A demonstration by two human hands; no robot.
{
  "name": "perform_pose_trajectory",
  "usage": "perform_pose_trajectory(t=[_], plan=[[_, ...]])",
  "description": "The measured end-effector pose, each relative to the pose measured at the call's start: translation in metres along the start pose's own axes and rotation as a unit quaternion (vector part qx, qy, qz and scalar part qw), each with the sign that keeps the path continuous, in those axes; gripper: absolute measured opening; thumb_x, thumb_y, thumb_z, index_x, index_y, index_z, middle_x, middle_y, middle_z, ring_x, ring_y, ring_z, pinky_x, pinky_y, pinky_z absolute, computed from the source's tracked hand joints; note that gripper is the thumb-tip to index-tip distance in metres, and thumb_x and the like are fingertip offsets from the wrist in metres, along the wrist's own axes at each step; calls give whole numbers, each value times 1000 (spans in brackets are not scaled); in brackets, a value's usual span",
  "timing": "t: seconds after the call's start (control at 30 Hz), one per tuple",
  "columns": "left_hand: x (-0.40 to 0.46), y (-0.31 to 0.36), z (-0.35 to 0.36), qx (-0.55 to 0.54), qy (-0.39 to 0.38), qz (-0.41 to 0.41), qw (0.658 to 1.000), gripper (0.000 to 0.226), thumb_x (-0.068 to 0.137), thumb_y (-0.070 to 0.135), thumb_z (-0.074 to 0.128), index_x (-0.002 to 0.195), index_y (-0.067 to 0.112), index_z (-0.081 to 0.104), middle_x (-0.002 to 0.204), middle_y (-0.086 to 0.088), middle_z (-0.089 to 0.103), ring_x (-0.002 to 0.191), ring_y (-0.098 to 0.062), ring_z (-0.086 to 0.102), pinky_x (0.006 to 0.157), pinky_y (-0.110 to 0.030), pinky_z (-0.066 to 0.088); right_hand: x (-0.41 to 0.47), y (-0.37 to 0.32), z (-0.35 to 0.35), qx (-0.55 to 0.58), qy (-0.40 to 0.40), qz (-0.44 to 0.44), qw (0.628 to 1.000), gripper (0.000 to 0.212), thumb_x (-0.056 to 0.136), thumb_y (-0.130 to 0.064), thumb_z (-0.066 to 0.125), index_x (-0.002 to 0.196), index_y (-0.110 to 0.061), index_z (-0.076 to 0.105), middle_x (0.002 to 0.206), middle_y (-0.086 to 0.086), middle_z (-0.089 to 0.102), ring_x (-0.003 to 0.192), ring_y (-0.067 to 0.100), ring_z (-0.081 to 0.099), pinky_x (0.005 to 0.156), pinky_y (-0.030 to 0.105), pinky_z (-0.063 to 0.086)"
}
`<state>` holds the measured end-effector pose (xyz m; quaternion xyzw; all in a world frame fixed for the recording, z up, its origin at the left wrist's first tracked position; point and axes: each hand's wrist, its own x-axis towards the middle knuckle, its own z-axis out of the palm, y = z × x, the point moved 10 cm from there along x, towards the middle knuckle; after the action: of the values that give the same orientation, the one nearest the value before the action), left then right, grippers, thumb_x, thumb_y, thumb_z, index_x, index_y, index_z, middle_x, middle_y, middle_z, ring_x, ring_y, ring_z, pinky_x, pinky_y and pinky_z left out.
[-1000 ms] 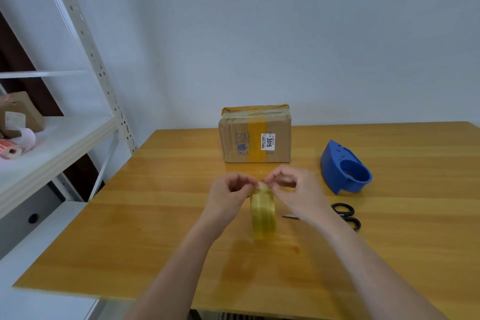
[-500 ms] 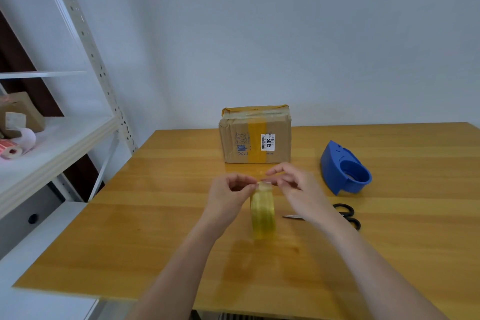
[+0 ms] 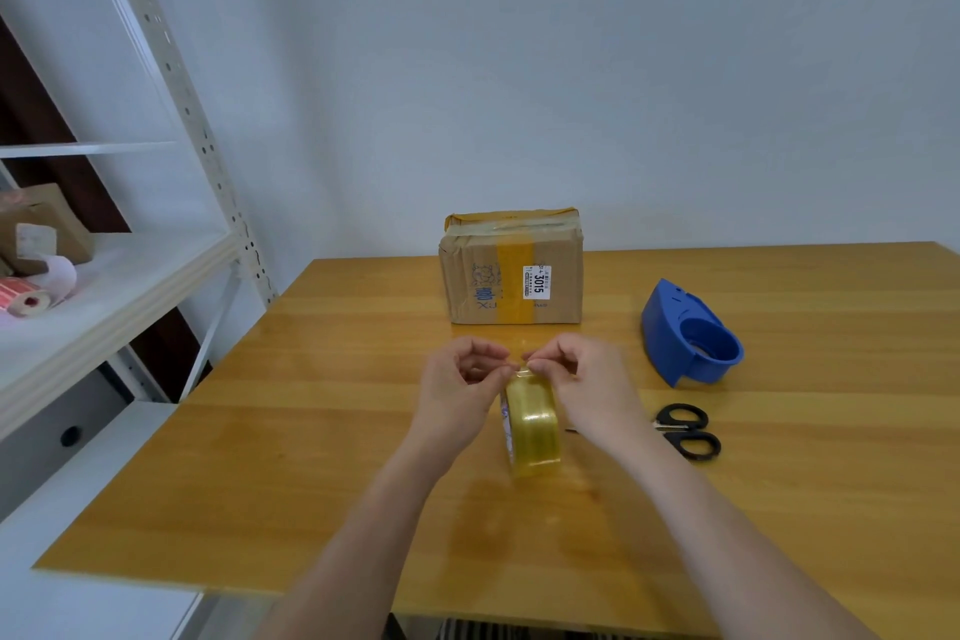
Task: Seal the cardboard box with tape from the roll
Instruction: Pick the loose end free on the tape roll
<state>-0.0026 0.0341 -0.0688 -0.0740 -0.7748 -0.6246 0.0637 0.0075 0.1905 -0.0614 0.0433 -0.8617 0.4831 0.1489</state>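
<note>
A roll of clear yellowish tape (image 3: 534, 424) stands on edge on the wooden table (image 3: 260, 457), in front of me. My left hand (image 3: 460, 382) is at the roll's upper left, its fingertips curled onto the top rim. My right hand (image 3: 582, 379) pinches the top of the roll from the right, fingertips at the tape surface. The cardboard box (image 3: 511, 268) stands farther back at the table's middle, with yellow tape bands and a white label reading 3015. Neither hand touches the box.
A blue tape dispenser (image 3: 688, 340) sits to the right of the box. Black-handled scissors (image 3: 685, 430) lie just right of my right wrist. A white metal shelf (image 3: 104, 286) at the left holds label rolls and brown packages.
My right hand's fingers have curled down and closed onto the top of the roll. The left hand stays at the roll's rim. The roll and box have not moved.
</note>
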Motion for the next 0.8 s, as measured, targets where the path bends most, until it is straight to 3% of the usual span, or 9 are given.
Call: perform_pose_trajectory(t=[0.1,0.23,0.33,0.43,0.6,0.7,0.8], plan=[[-1,-2,1,-1,2,-11,1000,11,84,4,70,90,12,68,89,-13,73,84,-21,68,75,-24,56,-1,-1,2,-14,7,-15,1000,13,91,-16,60,87,-17,73,86,-6,73,82,8,65,78,33,54],[-4,0,4,14,-36,-8,999,14,84,13,73,97,10,69,88,-5,71,73,-2,61,64,-12,49,-3,-4,3,-31,7,-30,999,20,95,-16,54,98,-18,74,92,-8,72,86,6,63,75,18,49],[-3,1,2,28,-35,-5,999,10,82,11,74,92,13,70,86,-6,72,76,-9,62,71,-20,54,-4,-1,5,-5,1,-18,1000,21,95,-17,54,98,-20,74,90,-12,70,85,0,61,69,7,42],[-2,-1,0,36,-16,-10,999,12,86,7,69,83,18,71,82,-5,73,78,-17,65,77,-30,56,-4,2,5,28,-11,0,1000,22,96,-17,52,99,-22,73,93,-13,70,88,-6,59,69,8,42],[-5,-1,-4,0,-6,-24,1000,19,93,3,57,93,17,70,90,-1,72,85,-14,68,79,-22,56,-9,10,6,75,-38,19,996,31,97,-13,49,122,-25,62,117,-16,63,109,-3,56,82,8,41],[-8,-4,-5,-8,-8,-30,999,17,90,10,64,104,20,66,101,-1,68,93,-17,66,90,-32,55,-12,17,7,77,-32,36,996,36,96,-22,54,132,-23,52,124,-16,55,112,-1,52,83,9,40],[-11,-15,-2,-19,-30,-71,997,34,82,26,74,113,25,59,109,-2,61,101,-20,64,95,-41,53,-13,26,5,40,-19,60,997,37,95,-32,53,130,-20,51,118,-11,56,105,6,55,87,21,45]])
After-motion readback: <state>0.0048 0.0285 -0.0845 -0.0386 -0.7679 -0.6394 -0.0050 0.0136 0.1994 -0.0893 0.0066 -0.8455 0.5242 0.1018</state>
